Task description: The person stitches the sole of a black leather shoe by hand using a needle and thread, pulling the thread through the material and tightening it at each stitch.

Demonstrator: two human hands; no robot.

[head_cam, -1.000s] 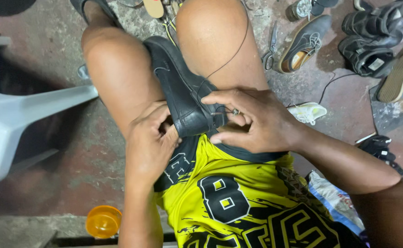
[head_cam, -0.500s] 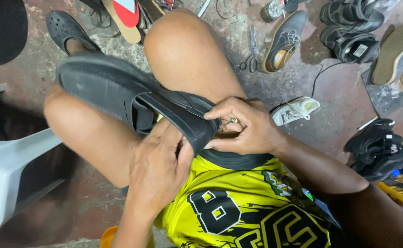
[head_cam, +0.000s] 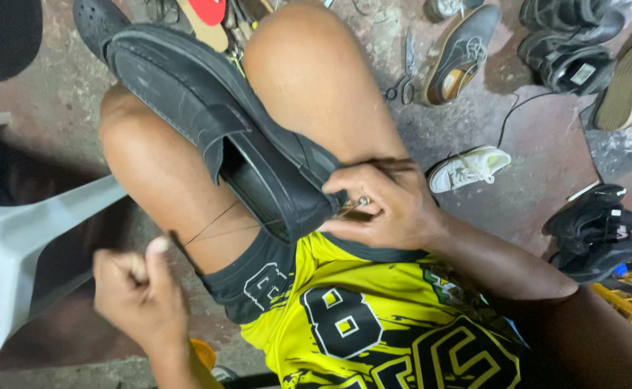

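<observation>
A: Where is the black shoe (head_cam: 222,137) found in relation to the grip?

B: It is laid across the 2 bare thighs. Its heel end is pressed against the right hand (head_cam: 388,205), and the rest of it is stretched away from that grip, up and toward the far left of the view.

A: How is the right hand set?

B: It is clenched at the heel rim, with a small metal tool (head_cam: 362,202) pinched between thumb and fingers. The tool's exact kind cannot be told.

A: And the left hand (head_cam: 139,295)?

B: It is closed in a fist around a thin thread (head_cam: 215,225), well apart from the shoe, down and to the left of the heel. 2 strands are seen drawn taut from the fist to the shoe's opening.

A: Which way is the shoe pointed?

B: The toe is aimed away from the body, past the left knee; the long axis is run diagonally, from the right-hand grip at the lap to the upper left. The opening is turned toward the left hand.

A: What is seen beyond the grip?

B: Scissors (head_cam: 404,83) and a brown shoe (head_cam: 461,54) are lain on the floor past the right hand.
</observation>
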